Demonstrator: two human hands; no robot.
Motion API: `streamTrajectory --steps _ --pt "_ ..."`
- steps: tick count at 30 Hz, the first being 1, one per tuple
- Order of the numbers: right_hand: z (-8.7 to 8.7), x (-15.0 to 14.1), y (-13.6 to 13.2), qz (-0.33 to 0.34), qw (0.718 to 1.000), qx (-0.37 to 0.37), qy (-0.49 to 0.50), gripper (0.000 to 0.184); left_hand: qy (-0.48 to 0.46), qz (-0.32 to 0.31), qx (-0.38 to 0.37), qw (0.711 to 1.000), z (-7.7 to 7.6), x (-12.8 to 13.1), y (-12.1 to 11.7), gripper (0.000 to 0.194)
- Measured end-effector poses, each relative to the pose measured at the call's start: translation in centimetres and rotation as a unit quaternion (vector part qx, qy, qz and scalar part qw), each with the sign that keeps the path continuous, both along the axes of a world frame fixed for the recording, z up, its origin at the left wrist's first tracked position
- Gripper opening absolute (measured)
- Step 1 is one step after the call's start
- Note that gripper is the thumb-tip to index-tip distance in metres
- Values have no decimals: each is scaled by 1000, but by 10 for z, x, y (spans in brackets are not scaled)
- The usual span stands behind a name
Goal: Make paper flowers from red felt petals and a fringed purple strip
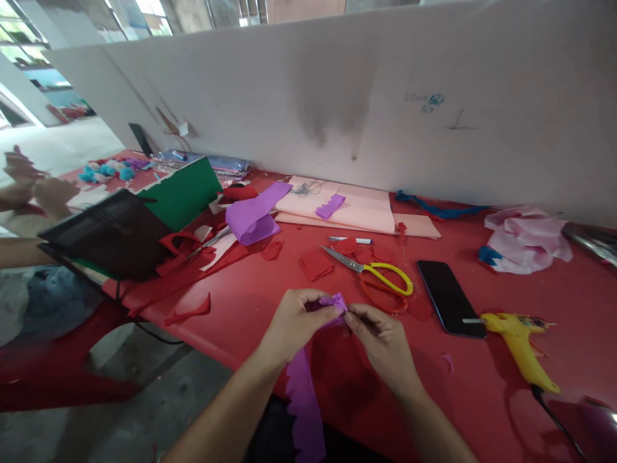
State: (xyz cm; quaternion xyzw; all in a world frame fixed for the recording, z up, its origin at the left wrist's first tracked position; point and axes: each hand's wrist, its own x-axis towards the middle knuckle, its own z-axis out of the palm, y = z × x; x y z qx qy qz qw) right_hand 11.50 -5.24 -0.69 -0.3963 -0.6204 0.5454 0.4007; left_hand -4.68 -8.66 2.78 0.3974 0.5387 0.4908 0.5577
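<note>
A long purple strip with one scalloped edge (304,402) hangs down over the table's front edge. Its upper end is gathered into a small crumpled bunch between my two hands. My left hand (301,319) is closed, thumb and fingers pinching that bunch from the left. From the right, my right hand (378,337) pinches the same purple strip with thumb and forefinger. Just beyond my hands lie scissors (369,270) with one yellow and one red handle, blades pointing left. Red cut pieces (315,265) lie beside the blades.
A phone (450,297) and a yellow glue gun (520,347) with a cord lie to the right. Behind are peach sheets (359,212), a purple roll (253,215) and a marker (351,240). A dark box (110,238) stands left; another person's hands (36,183) are beyond it.
</note>
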Motion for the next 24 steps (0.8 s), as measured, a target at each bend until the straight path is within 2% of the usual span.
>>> streamTrajectory --steps 4,10,12,16,20,24 --pt "-3 1 -1 -7 999 27 -17 14 10 35 -18 999 2 3 1 16" --pt "-8 -1 -6 -75 991 99 -43 9 25 41 -18 999 7 6 1 15" --pt "-8 0 -7 -59 995 75 -20 10 37 35 -13 999 8 5 1 14" --pt "-3 3 -3 23 999 -15 43 14 50 -7 12 999 9 -1 1 12" --pt "1 4 0 44 999 5 25 11 95 -45 39 994 13 -6 1 11" --pt "-2 5 0 41 999 24 -2 10 135 -60 49 988 16 -4 -1 12"
